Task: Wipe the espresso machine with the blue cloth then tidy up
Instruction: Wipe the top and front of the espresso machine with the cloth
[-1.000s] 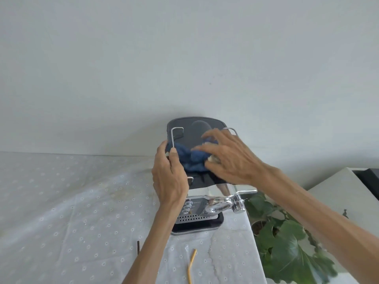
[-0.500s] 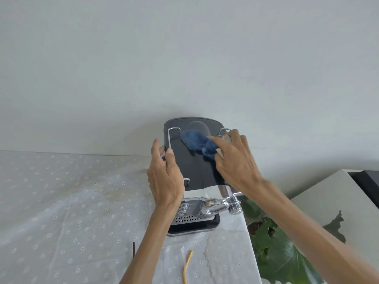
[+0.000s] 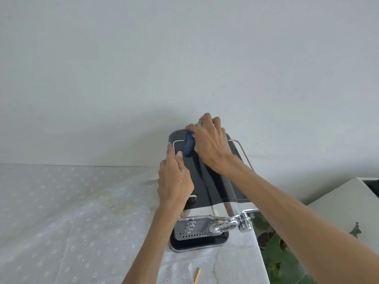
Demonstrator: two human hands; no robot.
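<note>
A pale wall [image 3: 184, 58] fills the upper half of the view. Below it a surface [image 3: 61, 222] under a white eyelet cloth carries the espresso machine [image 3: 213, 193], which stands near the surface's right edge, close to the wall. Green plant leaves [image 3: 283, 263] show beyond that edge. The right hand [image 3: 211, 144] presses down at the back of the machine's dark top, its fingers curled over the bunched blue cloth [image 3: 188, 146]. The left hand [image 3: 174, 179] grips the machine's left side, thumb on the chrome rail. A yellow stick [image 3: 197, 274] lies on the surface in front of the machine.
</note>
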